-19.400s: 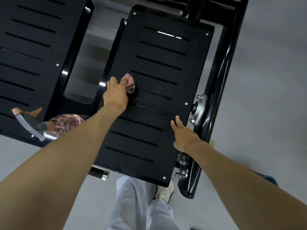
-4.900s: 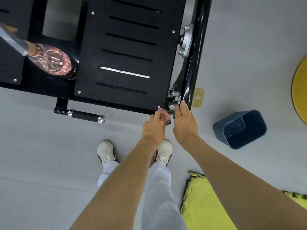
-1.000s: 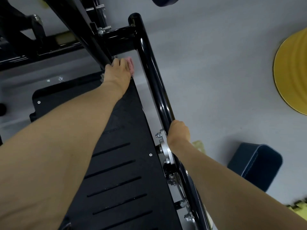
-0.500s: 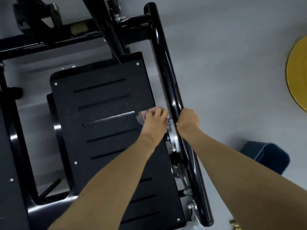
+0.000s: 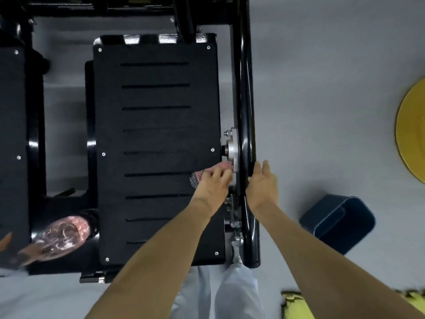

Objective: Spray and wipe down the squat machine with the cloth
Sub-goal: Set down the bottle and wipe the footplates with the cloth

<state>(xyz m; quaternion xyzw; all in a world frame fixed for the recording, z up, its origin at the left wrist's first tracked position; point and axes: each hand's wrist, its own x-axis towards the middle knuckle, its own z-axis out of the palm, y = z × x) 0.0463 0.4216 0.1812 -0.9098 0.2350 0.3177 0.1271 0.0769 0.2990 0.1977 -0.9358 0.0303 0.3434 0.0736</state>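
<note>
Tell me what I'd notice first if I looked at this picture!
The big black foot plate with its row of slots fills the middle. At its right edge the left hand grips a pink cloth right by a silver bracket, while the right hand lies open against the black frame bar beside it. A dark blue bin sits on the grey floor to the right.

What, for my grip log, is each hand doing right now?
Left hand: gripping the cloth.
Right hand: open, fingers straight, by the black bar.
</note>
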